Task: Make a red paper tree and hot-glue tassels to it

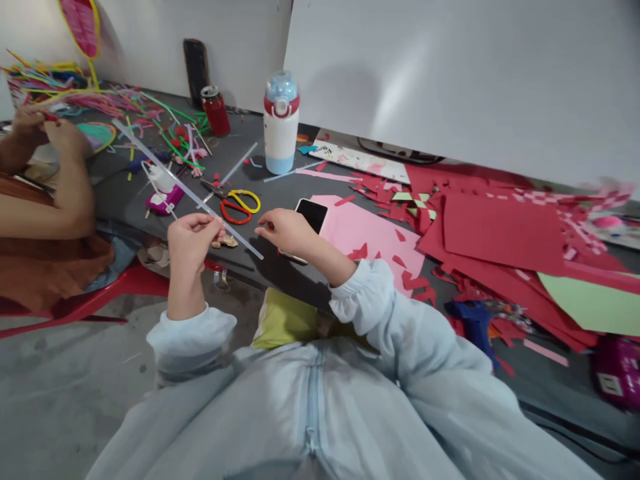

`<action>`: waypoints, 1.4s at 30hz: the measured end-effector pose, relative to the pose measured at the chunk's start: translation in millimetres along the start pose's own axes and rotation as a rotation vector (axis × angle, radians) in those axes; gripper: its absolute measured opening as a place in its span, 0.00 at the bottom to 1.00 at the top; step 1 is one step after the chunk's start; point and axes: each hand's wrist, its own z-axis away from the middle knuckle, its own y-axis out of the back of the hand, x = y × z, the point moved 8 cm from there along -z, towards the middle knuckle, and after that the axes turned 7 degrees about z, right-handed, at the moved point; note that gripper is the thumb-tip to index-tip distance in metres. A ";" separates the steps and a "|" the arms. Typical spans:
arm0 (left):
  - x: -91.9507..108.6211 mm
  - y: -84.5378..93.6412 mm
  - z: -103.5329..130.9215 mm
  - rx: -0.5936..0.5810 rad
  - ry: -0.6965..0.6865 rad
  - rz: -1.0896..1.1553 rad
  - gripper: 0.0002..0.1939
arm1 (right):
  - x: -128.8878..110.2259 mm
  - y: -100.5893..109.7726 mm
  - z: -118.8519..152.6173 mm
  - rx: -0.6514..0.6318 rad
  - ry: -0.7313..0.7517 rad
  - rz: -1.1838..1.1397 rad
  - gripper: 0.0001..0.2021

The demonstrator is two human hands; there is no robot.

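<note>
My left hand (193, 240) pinches a long translucent glue stick (175, 180), which slants from upper left down past my fingers to the right. My right hand (287, 232) is a short way right of its lower end, fingers curled and drawn together; anything within them is hidden. Partly beneath that hand and wrist lies a phone (313, 213) with a dark screen. Scissors (237, 207) with red and yellow handles rest just beyond my hands. A small tan scrap (226, 241) lies beside my left fingertips.
A white bottle (281, 127) and red can (215, 110) stand behind. To the right are pink paper (367, 233), red sheets (500, 230) and a blue glue gun (475, 327). Another person's hands (50, 130) work at left, near scattered pipe cleaners (135, 100).
</note>
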 end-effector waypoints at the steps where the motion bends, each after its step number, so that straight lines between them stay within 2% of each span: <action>1: -0.2 5.9 -2.7 0.023 0.002 -0.001 0.06 | -1.8 -5.0 -8.6 -0.010 0.006 0.042 0.15; 9: -4.4 32.5 -18.0 0.053 -0.036 0.009 0.05 | -17.5 -29.0 -59.0 0.036 0.085 0.341 0.14; 16: -3.8 35.5 -19.3 0.039 -0.051 -0.011 0.06 | -21.3 -33.9 -88.0 -0.046 0.034 0.327 0.16; 24: -3.5 34.9 -17.8 0.021 -0.062 -0.011 0.06 | -22.7 -33.5 -106.3 -0.151 -0.036 0.329 0.15; 33: -6.9 34.8 -13.7 -0.015 -0.059 -0.008 0.09 | -23.8 -31.0 -110.7 -0.184 -0.043 0.270 0.17; 38: -4.3 32.1 -15.4 -0.002 -0.066 -0.004 0.09 | -4.5 -22.2 -104.3 -0.225 -0.055 0.169 0.15; 41: -5.5 28.4 -19.3 -0.004 -0.061 -0.003 0.08 | 11.1 -24.9 -90.8 -0.272 -0.064 0.025 0.15; 42: -5.6 27.5 -20.6 0.001 -0.066 0.002 0.08 | 17.1 -26.1 -83.8 -0.271 -0.103 -0.161 0.15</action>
